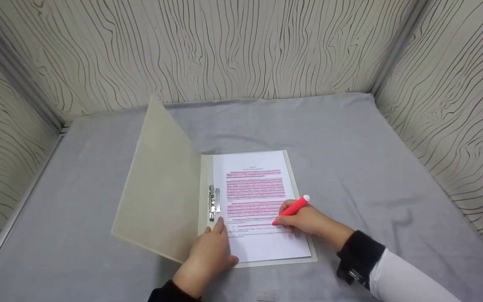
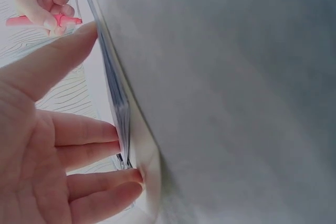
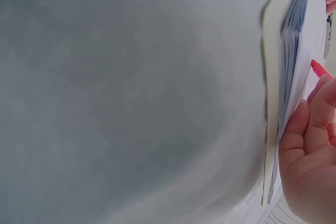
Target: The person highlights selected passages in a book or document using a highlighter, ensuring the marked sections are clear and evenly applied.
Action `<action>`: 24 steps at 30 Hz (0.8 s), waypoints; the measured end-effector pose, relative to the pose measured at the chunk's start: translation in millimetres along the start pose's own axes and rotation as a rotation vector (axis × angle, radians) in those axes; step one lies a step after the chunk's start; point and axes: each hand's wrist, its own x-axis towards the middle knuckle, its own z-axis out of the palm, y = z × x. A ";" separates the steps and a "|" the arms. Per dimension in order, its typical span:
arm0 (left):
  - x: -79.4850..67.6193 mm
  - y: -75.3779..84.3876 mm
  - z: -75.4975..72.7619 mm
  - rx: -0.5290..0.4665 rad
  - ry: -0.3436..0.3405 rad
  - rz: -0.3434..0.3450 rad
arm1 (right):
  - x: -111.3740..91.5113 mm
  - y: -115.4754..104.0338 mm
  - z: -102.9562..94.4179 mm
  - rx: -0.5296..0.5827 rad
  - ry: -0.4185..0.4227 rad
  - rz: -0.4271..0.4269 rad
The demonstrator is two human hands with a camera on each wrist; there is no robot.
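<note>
Laying pink cleanly along the printed line seemed to call for a light, level stroke of the pink marker (image 1: 295,206), with the sheet (image 1: 262,248) kept from creeping. Slack pressure from the supporting hand would likely have let the line wander, and the heel of the writing hand was best kept off fresh ink.

The sheet lay in the folder (image 1: 159,180) on the tabletop (image 1: 396,167), with the metal clip (image 1: 212,203) at its nine o'clock edge. At about four o'clock of the page, the right hand (image 1: 304,219) pinched the marker near its tip, its tail slanting towards two o'clock. At seven to eight o'clock, the left hand (image 1: 212,248) rested with straight fingers spread into two pairs, thumb apart at the sheet's lower edge.
</note>
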 end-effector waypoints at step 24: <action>-2.5 1.4 -2.4 0.012 0.012 0.006 | -1.8 3.0 -4.8 0.012 0.007 0.008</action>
